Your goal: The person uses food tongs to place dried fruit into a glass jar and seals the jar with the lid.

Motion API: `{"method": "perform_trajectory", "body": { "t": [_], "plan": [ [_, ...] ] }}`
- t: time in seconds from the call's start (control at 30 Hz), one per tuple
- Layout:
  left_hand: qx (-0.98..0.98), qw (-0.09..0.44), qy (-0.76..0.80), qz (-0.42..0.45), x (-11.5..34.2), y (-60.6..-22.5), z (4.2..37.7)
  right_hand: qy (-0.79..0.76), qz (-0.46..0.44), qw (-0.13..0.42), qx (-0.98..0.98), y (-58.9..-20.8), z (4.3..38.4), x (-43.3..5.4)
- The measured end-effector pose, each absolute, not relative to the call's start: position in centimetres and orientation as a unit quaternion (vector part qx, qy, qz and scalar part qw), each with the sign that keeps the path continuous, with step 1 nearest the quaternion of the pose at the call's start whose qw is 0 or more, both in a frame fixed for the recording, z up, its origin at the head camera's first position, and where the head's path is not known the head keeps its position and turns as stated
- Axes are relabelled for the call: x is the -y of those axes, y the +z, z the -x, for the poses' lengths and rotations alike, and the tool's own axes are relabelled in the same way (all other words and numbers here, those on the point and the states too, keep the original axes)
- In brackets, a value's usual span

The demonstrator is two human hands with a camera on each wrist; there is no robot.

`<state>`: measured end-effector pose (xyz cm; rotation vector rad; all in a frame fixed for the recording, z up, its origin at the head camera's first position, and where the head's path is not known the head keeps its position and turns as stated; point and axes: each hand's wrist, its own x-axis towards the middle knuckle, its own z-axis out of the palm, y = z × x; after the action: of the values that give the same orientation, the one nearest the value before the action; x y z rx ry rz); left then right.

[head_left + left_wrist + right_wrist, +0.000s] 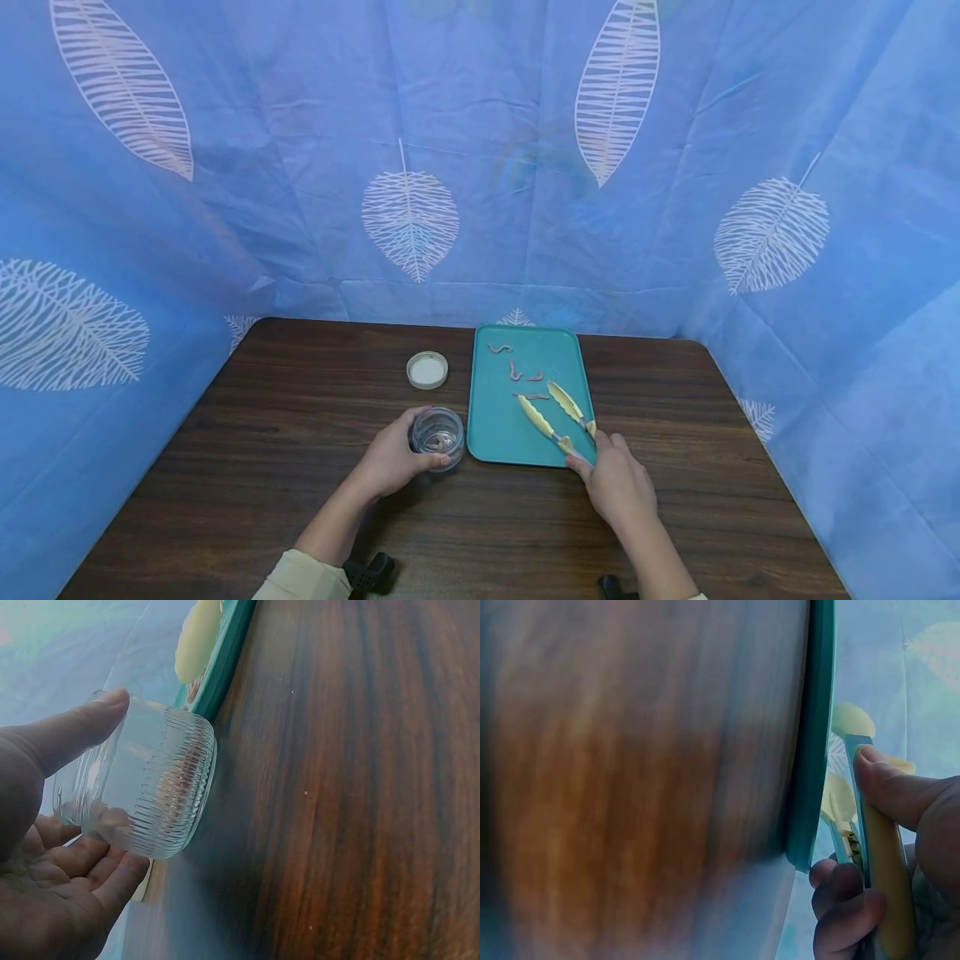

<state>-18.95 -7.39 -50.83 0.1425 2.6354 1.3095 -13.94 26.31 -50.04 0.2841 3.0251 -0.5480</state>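
Note:
A clear ribbed glass jar [438,437] stands left of the teal tray [495,433], its mouth uncovered. My left hand [393,458] grips it, thumb on one side and fingers on the other. In the left wrist view something small and brownish shows through the glass jar [169,784]. My right hand [618,483] holds a pair of tongs [543,421] with cream-yellow tips. The tongs' arms are spread over the tray, and a pinkish worm-like piece [531,396] lies by the tips. Several similar pieces [515,371] lie farther up the tray.
A round lid [427,370] with a white inside lies on the dark wooden table [315,400] behind the jar. Blue cloth [480,225] with white leaf prints hangs around the table's back and sides.

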Motion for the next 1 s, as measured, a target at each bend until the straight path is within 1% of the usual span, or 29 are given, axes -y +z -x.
{"method": "perform_trajectory", "body": {
  "t": [0.3,0.6,1.0],
  "plan": [
    [-0.889,0.099,0.445,-0.046,7.36,-50.72,18.94,-0.164,-0.099,0.013,-0.981,-50.12,13.95,-26.89],
    [-0.891,0.096,0.441,-0.050,7.42,-50.88,18.95,-0.155,-0.088,-0.023,-0.984,-49.92,13.75,-26.96],
    [-0.892,0.097,0.440,-0.050,7.40,-50.83,18.90,-0.156,-0.094,-0.029,-0.983,-50.07,13.68,-26.92]
  ]
}}
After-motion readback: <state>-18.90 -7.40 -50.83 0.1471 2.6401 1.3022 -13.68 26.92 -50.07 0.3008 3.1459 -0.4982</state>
